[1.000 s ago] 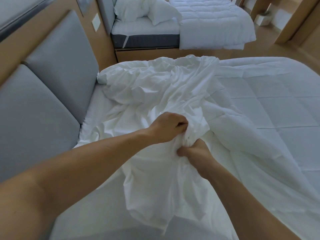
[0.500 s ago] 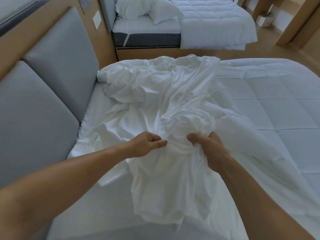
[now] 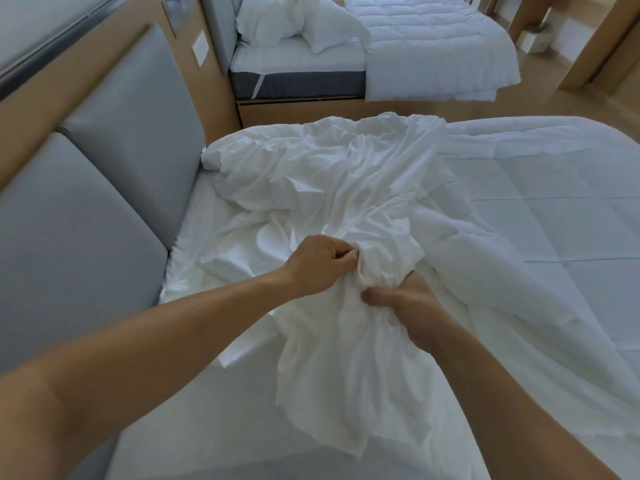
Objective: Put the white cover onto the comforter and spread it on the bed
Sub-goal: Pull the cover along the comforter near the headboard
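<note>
The white cover (image 3: 322, 181) is held gathered into a tight bunch between the two hands. The left hand (image 3: 318, 263) is curled round a fold of the cloth, with its fingers closed into it. The right hand (image 3: 408, 306), touching the same bunch just beside and slightly nearer the person, is clamped on it with the thumb laid across the fabric. Below the hands a loose length of the cover is draped toward the person. Beyond the hands the rest of it is heaped in creases across the bed (image 3: 194, 427). To the right of the right hand the quilted comforter (image 3: 554, 209) is spread flat, and its near edge is overlapped by the cover. To the left of the left hand a bare strip of sheet is seen, bordered by the grey padded headboard (image 3: 104, 188). Far beyond the hands a second bed (image 3: 301, 81) is seen, on which white pillows (image 3: 273, 19) and another quilt (image 3: 433, 46) are laid.
</note>
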`<state>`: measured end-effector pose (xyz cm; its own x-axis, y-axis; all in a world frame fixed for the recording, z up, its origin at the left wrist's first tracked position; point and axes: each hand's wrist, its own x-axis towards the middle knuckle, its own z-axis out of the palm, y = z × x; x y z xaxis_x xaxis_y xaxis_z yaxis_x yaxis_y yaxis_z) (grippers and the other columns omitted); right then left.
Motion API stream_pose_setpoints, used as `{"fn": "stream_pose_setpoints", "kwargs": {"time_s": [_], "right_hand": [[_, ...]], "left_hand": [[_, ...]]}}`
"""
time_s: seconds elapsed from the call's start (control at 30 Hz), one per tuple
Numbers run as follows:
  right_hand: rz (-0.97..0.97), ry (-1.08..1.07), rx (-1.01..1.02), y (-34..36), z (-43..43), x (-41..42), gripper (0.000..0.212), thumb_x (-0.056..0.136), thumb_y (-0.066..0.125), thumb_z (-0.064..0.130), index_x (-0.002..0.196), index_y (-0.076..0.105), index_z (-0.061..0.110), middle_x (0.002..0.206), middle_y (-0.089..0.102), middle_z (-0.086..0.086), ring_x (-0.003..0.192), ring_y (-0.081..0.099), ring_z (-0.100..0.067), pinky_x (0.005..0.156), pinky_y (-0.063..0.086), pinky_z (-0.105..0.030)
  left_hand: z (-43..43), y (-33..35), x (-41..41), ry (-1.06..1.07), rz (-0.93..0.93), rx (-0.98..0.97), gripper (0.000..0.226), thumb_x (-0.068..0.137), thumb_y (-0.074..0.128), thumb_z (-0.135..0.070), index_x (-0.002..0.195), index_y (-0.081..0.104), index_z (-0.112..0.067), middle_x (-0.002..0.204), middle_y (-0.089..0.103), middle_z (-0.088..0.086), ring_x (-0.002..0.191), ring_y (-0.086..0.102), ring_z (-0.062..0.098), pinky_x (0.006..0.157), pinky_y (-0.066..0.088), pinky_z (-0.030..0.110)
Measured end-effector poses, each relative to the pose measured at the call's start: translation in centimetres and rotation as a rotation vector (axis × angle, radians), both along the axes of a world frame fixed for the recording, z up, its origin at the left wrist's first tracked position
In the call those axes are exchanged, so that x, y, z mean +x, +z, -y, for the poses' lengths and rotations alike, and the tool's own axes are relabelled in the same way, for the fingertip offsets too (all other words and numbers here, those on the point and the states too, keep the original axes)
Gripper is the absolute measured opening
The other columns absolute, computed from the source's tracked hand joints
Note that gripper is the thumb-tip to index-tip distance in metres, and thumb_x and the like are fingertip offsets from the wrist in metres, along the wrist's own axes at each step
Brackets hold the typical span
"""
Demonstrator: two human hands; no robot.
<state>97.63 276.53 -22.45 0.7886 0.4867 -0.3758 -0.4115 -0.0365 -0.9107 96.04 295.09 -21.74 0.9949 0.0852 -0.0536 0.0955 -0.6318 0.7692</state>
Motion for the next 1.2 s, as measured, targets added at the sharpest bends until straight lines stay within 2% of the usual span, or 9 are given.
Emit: {"fn": "stream_pose_setpoints", "kwargs": {"time_s": [0.17,0.27,0.43,0.6,0.73,0.9,1.03,1.13,1.2], "right_hand": [[-0.048,-0.155,0.236,0.0,0.9,0.8,0.036,0.080,0.057,-0.015,0.115,0.064,-0.009,0.109,0.069,-0.026,0.100,0.069,-0.042,0.083,0.059,-0.049],[-0.067,-0.109,0.250,0.0,0.5,0.2,0.036,0.083,0.056,-0.015,0.116,0.065,-0.006,0.114,0.069,-0.026,0.105,0.067,-0.042,0.088,0.057,-0.052],[-0.128,-0.026,0.303,-0.7,-0.1,-0.8,0.042,0.083,0.058,-0.013,0.123,0.063,-0.001,0.118,0.066,-0.027,0.107,0.066,-0.043,0.088,0.056,-0.051],[-0.086,0.074,0.161,-0.2,-1.0,-1.6,0.053,0.070,0.083,0.003,0.120,0.065,0.004,0.112,0.071,-0.020,0.103,0.070,-0.037,0.086,0.058,-0.047],[0.047,-0.126,-0.036,0.0,-2.1,-2.1,0.038,0.071,0.082,-0.001,0.106,0.072,0.011,0.094,0.077,-0.006,0.088,0.074,-0.022,0.076,0.060,-0.035],[0.131,-0.154,-0.289,-0.7,-2.1,-2.2,0.031,0.066,0.072,0.004,0.091,0.070,0.023,0.087,0.074,-0.003,0.082,0.071,-0.024,0.078,0.060,-0.052],[0.116,-0.214,-0.280,0.3,0.0,-1.2,0.030,0.068,0.066,-0.001,0.091,0.069,0.019,0.090,0.073,-0.006,0.089,0.070,-0.031,0.074,0.059,-0.046],[0.133,-0.177,-0.268,1.4,1.1,-0.5,0.029,0.075,0.061,-0.010,0.092,0.069,0.013,0.087,0.074,-0.008,0.083,0.071,-0.031,0.067,0.058,-0.044],[0.186,-0.101,-0.380,2.0,1.7,-0.1,0.026,0.081,0.061,-0.005,0.099,0.062,0.013,0.089,0.070,-0.004,0.080,0.067,-0.024,0.059,0.055,-0.033]], "left_hand": [[-0.1,0.4,-0.8,-0.173,-0.119,0.067,0.028,0.094,0.064,-0.025,0.067,0.071,-0.022,0.069,0.059,-0.018,0.062,0.054,-0.006,0.066,0.039,0.011],[0.6,1.2,-0.4,-0.060,-0.028,-0.057,0.015,0.090,0.068,-0.018,0.082,0.079,-0.012,0.072,0.066,-0.009,0.068,0.058,0.000,0.068,0.045,0.016],[1.2,2.5,0.2,-0.051,-0.048,-0.039,0.021,0.089,0.067,-0.013,0.068,0.071,-0.017,0.067,0.062,-0.010,0.063,0.056,-0.005,0.066,0.040,0.010],[2.3,3.6,0.9,0.008,0.007,0.010,0.015,0.091,0.066,-0.022,0.091,0.079,-0.013,0.089,0.072,-0.005,0.087,0.065,0.009,0.084,0.050,0.022],[3.3,2.7,0.9,0.107,-0.069,0.009,0.023,0.088,0.065,-0.020,0.075,0.074,-0.003,0.081,0.072,0.012,0.084,0.067,0.024,0.081,0.055,0.036],[3.0,2.7,0.9,0.097,-0.073,-0.028,0.018,0.087,0.067,-0.019,0.079,0.075,-0.005,0.083,0.073,0.008,0.083,0.068,0.019,0.073,0.054,0.030],[0.2,2.2,0.5,-0.086,-0.030,-0.056,0.017,0.086,0.075,-0.027,0.102,0.075,-0.021,0.084,0.069,-0.013,0.074,0.062,-0.004,0.070,0.046,0.011],[-1.7,-1.2,-0.4,-0.198,-0.249,-0.078,0.052,0.076,0.084,-0.030,0.122,0.061,-0.031,0.105,0.065,-0.014,0.096,0.061,0.000,0.081,0.045,0.010],[-1.9,-4.0,-0.9,-0.165,-0.317,0.017,0.045,0.080,0.081,-0.027,0.120,0.060,-0.027,0.103,0.063,-0.014,0.098,0.061,0.006,0.085,0.045,0.017]]}}
